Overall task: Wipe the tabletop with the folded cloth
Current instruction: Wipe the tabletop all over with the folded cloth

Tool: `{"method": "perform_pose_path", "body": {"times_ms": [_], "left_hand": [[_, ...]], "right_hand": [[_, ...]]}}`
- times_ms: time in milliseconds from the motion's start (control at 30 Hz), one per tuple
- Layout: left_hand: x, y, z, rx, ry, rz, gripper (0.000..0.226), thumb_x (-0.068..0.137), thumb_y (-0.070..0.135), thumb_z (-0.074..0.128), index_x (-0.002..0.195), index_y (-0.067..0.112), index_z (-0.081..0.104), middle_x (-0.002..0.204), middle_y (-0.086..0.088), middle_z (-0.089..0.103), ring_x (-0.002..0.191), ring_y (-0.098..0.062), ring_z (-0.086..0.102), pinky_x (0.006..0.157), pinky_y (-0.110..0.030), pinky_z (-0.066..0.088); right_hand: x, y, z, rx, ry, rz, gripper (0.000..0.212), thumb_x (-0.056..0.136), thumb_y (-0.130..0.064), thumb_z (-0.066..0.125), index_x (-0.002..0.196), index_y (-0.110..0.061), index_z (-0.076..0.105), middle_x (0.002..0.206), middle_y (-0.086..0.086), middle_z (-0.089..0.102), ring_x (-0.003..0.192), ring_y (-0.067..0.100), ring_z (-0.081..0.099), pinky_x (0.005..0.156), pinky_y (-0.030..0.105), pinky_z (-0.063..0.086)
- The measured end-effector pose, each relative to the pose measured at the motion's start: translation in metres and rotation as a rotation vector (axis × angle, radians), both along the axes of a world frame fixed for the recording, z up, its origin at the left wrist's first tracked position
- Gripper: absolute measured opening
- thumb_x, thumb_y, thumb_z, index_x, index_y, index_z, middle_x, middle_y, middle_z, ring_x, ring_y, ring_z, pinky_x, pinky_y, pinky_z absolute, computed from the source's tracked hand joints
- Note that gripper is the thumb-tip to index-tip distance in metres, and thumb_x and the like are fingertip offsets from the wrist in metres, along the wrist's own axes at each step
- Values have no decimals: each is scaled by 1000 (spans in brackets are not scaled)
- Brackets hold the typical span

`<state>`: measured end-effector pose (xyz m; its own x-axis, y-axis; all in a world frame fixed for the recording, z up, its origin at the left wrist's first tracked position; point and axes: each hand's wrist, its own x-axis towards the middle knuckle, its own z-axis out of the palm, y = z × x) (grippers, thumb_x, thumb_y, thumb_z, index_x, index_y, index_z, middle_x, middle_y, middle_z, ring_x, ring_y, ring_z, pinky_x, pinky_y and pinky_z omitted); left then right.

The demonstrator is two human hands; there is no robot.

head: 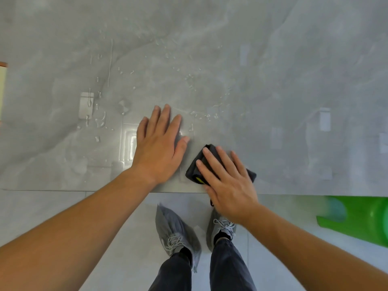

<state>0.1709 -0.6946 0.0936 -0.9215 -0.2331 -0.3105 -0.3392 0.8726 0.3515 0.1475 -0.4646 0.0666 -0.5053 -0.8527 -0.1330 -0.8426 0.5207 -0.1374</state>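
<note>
The grey marble-patterned tabletop [273, 80] fills the upper part of the head view. A dark folded cloth [196, 168] with a yellow tag lies near the table's front edge. My right hand [228, 183] lies flat on top of the cloth, fingers spread, pressing it to the surface. My left hand [159, 145] rests palm down on the bare tabletop just left of the cloth, holding nothing. Water droplets [195, 116] and small puddles are scattered over the table's left and middle, beyond both hands.
The table's front edge [63, 190] runs across the view below my hands. Under it are a pale tiled floor and my two feet in grey shoes [176, 234]. A green plastic object [357, 219] sits on the floor at the right.
</note>
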Motion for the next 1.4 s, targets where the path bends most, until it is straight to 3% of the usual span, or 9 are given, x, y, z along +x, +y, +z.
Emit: {"method": "perform_pose_path", "body": {"times_ms": [67,200,400,667,767,900,1100,1267,1400], "left_hand": [[-2,-4,-1,-3,-29,5,67,98,54,9,157,23,15,167,-2,-5,152,-20,-13,121,-43,-7],[-2,-9,0,2,-36,-5,66,98,53,8,157,26,17,168,0,-4,153,-18,-10,121,-41,-5],[-3,-11,0,-21,-39,-21,64,100,52,10,157,26,19,168,-1,-1,153,-20,-8,121,-42,-2],[-1,-19,2,-33,0,-68,63,99,50,14,154,24,29,167,-4,10,153,-23,2,118,-40,3],[-6,-25,3,-49,21,-83,59,99,47,21,148,20,37,164,-8,21,151,-26,14,116,-40,9],[-19,-33,-4,-50,19,-102,63,98,46,19,155,20,23,167,-9,5,153,-25,-2,121,-43,5],[-37,-41,-5,-42,28,-85,60,99,44,17,153,22,30,166,-8,12,153,-26,5,121,-43,9],[-43,-45,3,-22,18,-69,54,98,38,26,145,20,43,162,-8,28,150,-27,22,116,-44,23],[-46,-49,8,-15,9,-88,53,97,41,28,141,19,48,158,-10,34,146,-30,28,113,-45,25]], "right_hand": [[-34,-8,-2,-23,47,-98,56,99,-38,42,153,-24,37,165,5,26,153,31,19,122,56,16],[-75,-41,3,-61,-65,-701,55,105,-39,33,158,-28,24,169,-1,9,155,29,6,124,48,4],[-29,-29,5,-28,-72,-240,61,102,-35,39,158,-18,24,168,4,14,155,28,6,123,53,12],[-156,-90,3,-64,-84,-733,60,106,-34,28,161,-16,11,169,3,-1,155,25,-4,126,45,-1],[-120,-86,5,-44,-50,-473,59,104,-34,31,159,-13,20,169,8,7,155,29,0,125,49,4],[-102,-59,8,4,-52,-214,56,104,-38,31,157,-20,32,167,5,16,155,31,9,124,52,12],[-178,-103,10,-24,-97,-751,57,106,-37,29,160,-27,16,169,-1,-1,155,25,-3,125,47,4],[-101,-87,7,-2,-61,-287,56,104,-38,34,158,-23,28,168,3,12,155,31,7,124,51,10],[-142,-80,6,39,-84,-212,57,104,-40,31,158,-25,25,168,0,10,155,28,6,124,52,12]]}}
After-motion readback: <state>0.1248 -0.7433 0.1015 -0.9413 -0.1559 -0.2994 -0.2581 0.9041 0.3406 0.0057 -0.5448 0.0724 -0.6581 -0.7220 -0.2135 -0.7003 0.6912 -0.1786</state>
